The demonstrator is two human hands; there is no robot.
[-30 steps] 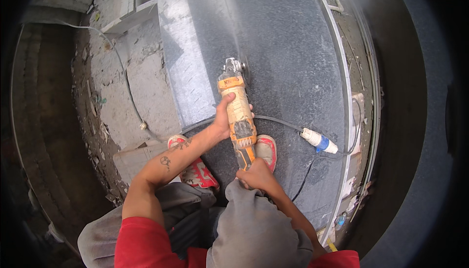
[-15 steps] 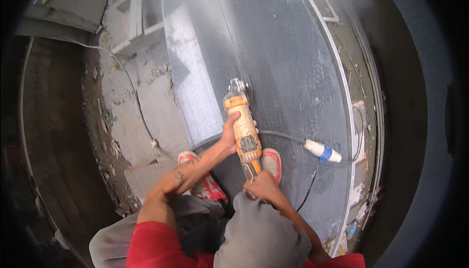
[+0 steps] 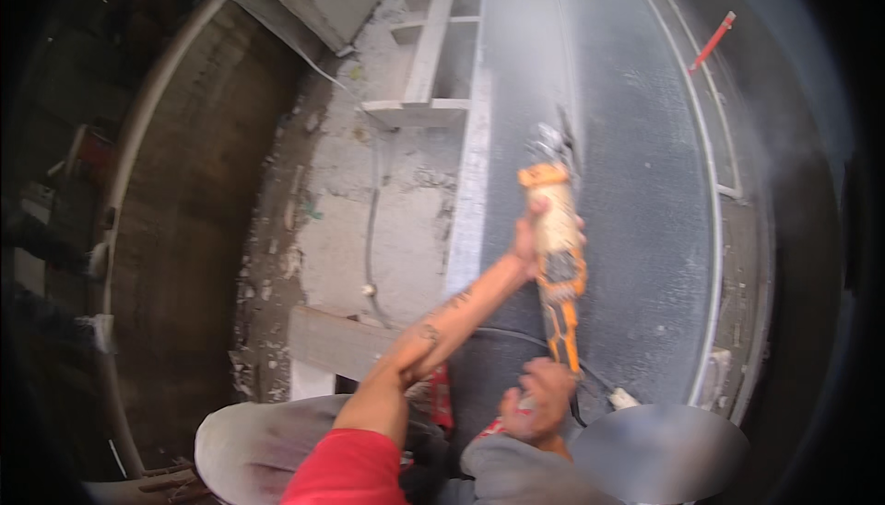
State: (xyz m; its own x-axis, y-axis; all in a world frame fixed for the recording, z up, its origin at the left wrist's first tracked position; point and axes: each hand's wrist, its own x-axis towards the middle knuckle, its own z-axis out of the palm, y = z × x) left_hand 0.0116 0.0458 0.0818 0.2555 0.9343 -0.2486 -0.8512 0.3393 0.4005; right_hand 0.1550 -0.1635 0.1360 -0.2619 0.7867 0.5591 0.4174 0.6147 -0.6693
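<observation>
An orange angle grinder (image 3: 557,229), coated in pale dust, lies lengthwise over a large dark grey slab (image 3: 636,256). Its head and disc, blurred, meet the slab along a thin straight line running away from me. Pale dust hangs beyond the head. My left hand (image 3: 527,240) is wrapped round the grinder's body from the left side. At the grinder's rear end is my right hand (image 3: 537,401), somewhat blurred, its fingers curled against the tail. A dark cord trails from around there.
Left of the slab stands a pale frame with compartments (image 3: 419,104). A grey cable (image 3: 373,219) crosses the dusty floor. A whitish connector (image 3: 623,399) lies near my right hand. A red stick (image 3: 713,41) rises at the far right. My shoes are by the slab's near end.
The grinder has moved forward along the line, away from the connector, and my left arm reaches further out. The view has swung left. Dust is thicker ahead of the disc.
</observation>
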